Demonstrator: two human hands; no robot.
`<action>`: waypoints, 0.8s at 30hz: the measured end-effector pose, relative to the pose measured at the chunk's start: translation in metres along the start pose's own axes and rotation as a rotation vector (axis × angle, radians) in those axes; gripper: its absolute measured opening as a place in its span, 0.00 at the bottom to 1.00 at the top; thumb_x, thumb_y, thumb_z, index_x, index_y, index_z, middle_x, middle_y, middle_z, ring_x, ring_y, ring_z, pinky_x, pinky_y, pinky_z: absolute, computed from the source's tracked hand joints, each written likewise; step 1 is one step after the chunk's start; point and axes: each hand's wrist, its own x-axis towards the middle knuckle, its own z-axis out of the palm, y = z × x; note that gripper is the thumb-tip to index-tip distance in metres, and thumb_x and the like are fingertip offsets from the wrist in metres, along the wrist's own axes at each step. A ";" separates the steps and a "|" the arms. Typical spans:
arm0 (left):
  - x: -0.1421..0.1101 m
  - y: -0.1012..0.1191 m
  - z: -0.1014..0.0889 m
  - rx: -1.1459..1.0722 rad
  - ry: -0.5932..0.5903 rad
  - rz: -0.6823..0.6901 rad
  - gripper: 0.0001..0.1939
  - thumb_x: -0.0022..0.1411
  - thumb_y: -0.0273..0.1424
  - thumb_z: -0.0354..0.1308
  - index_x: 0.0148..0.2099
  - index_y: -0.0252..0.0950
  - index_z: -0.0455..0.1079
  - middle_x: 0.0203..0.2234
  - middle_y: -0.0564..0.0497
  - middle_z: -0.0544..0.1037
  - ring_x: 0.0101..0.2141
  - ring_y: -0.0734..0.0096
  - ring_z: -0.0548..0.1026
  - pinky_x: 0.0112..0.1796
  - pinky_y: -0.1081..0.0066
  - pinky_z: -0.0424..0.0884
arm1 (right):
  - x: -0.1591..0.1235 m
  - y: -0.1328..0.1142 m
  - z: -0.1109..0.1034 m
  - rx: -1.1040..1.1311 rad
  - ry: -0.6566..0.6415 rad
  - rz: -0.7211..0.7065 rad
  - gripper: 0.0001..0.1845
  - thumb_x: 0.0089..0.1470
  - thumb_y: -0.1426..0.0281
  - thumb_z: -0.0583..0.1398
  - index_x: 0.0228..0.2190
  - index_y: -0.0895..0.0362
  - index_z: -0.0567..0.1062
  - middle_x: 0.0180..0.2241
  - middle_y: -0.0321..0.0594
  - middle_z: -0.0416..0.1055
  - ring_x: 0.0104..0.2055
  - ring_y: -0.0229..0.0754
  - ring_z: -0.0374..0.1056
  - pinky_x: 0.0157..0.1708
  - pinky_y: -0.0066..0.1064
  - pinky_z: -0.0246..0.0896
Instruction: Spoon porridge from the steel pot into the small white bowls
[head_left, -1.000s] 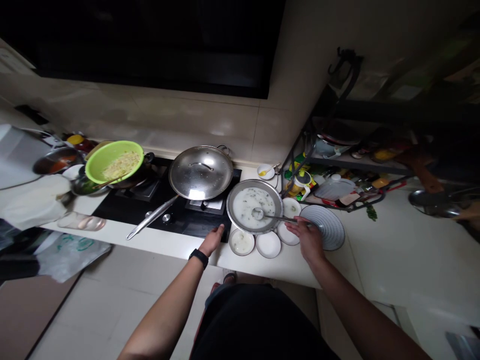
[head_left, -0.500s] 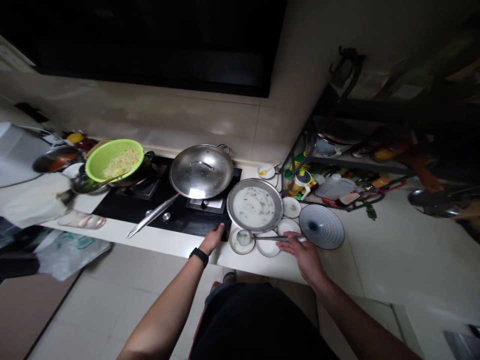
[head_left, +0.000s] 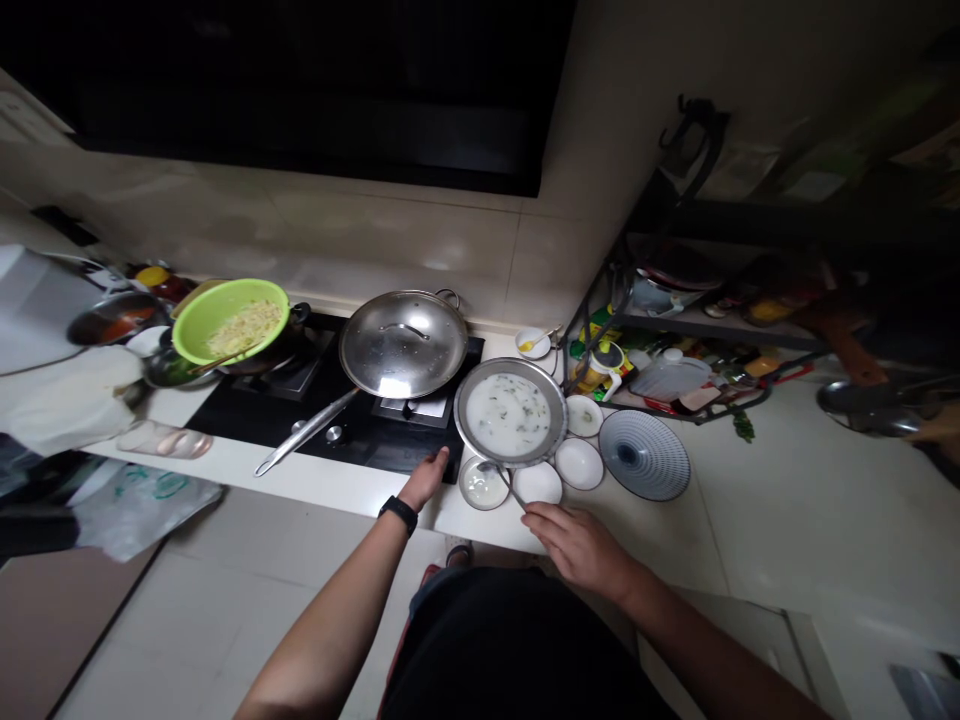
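My right hand (head_left: 574, 540) is closed around the handle of a ladle (head_left: 513, 487). The ladle's head is tilted over a small bowl (head_left: 484, 484) that holds some whitish liquid with bits in it. Just behind it stands a wide metal basin (head_left: 561, 420) of milky liquid with dark green flecks. My left hand (head_left: 426, 482), with a dark band at the wrist, rests by the front edge of the stove; its thumb shows, but the other fingers are hard to make out. Small white bowls (head_left: 537, 484) stand beside the basin.
A lidded pan (head_left: 403, 345) sits on the black stove (head_left: 375, 440), its long handle pointing forward left. Farther left is a green basin (head_left: 196, 322) of pale shreds. A blue-patterned bowl (head_left: 643, 455) lies right of the small bowls, below a crowded rack (head_left: 675, 320).
My right hand has moved left and toward me. The ladle has swung from level to slanted, and its head has tipped over the small bowl. My left hand has stayed in place.
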 end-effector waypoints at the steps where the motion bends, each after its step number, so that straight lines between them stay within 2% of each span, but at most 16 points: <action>1: 0.001 -0.001 0.000 0.002 0.005 0.006 0.43 0.61 0.64 0.46 0.51 0.29 0.75 0.46 0.35 0.81 0.48 0.47 0.77 0.43 0.62 0.70 | 0.001 0.002 -0.003 -0.014 0.044 0.000 0.20 0.64 0.74 0.54 0.52 0.52 0.79 0.50 0.46 0.79 0.49 0.46 0.77 0.50 0.35 0.73; 3: 0.002 -0.002 0.001 0.008 0.016 0.013 0.42 0.61 0.64 0.46 0.50 0.29 0.75 0.45 0.35 0.82 0.48 0.47 0.77 0.43 0.62 0.70 | 0.005 0.011 -0.009 -0.011 0.169 0.045 0.18 0.66 0.74 0.53 0.51 0.53 0.78 0.49 0.46 0.79 0.50 0.45 0.76 0.51 0.36 0.73; 6: 0.003 -0.003 0.001 0.012 0.022 0.015 0.41 0.62 0.63 0.45 0.51 0.29 0.75 0.46 0.34 0.81 0.49 0.49 0.77 0.44 0.63 0.70 | 0.014 0.037 -0.015 -0.010 0.335 0.147 0.16 0.67 0.71 0.53 0.48 0.53 0.79 0.46 0.46 0.80 0.50 0.47 0.76 0.53 0.40 0.72; 10: 0.003 -0.003 0.001 0.019 0.019 0.016 0.40 0.63 0.63 0.45 0.51 0.30 0.75 0.47 0.35 0.81 0.49 0.50 0.77 0.45 0.63 0.70 | 0.021 0.079 -0.013 0.014 0.391 0.283 0.16 0.67 0.63 0.54 0.42 0.53 0.80 0.45 0.47 0.80 0.50 0.52 0.76 0.53 0.48 0.71; 13: 0.003 -0.002 0.000 0.019 0.021 0.015 0.41 0.62 0.63 0.45 0.51 0.30 0.75 0.45 0.35 0.82 0.49 0.49 0.77 0.45 0.63 0.71 | 0.020 0.100 -0.002 0.169 0.418 0.454 0.19 0.66 0.56 0.54 0.41 0.53 0.79 0.43 0.48 0.81 0.47 0.54 0.77 0.51 0.49 0.72; 18: 0.002 0.000 0.000 0.020 0.014 -0.002 0.41 0.64 0.62 0.45 0.52 0.29 0.74 0.48 0.34 0.81 0.51 0.48 0.77 0.45 0.63 0.70 | 0.019 0.110 0.016 0.596 0.641 0.789 0.26 0.58 0.46 0.61 0.40 0.56 0.77 0.34 0.47 0.81 0.37 0.54 0.80 0.43 0.48 0.76; 21: 0.002 0.000 -0.001 0.020 0.015 -0.016 0.39 0.65 0.60 0.45 0.54 0.29 0.73 0.53 0.33 0.78 0.53 0.49 0.76 0.46 0.65 0.69 | 0.020 0.109 0.016 0.799 0.769 0.888 0.25 0.52 0.48 0.66 0.38 0.57 0.76 0.32 0.45 0.81 0.35 0.53 0.81 0.41 0.46 0.77; 24: 0.003 -0.001 -0.001 0.010 0.017 -0.023 0.40 0.65 0.60 0.46 0.56 0.29 0.72 0.54 0.34 0.78 0.54 0.50 0.76 0.46 0.66 0.69 | 0.020 0.107 0.011 0.915 0.836 0.928 0.24 0.49 0.51 0.69 0.36 0.58 0.75 0.31 0.45 0.80 0.33 0.52 0.81 0.40 0.45 0.78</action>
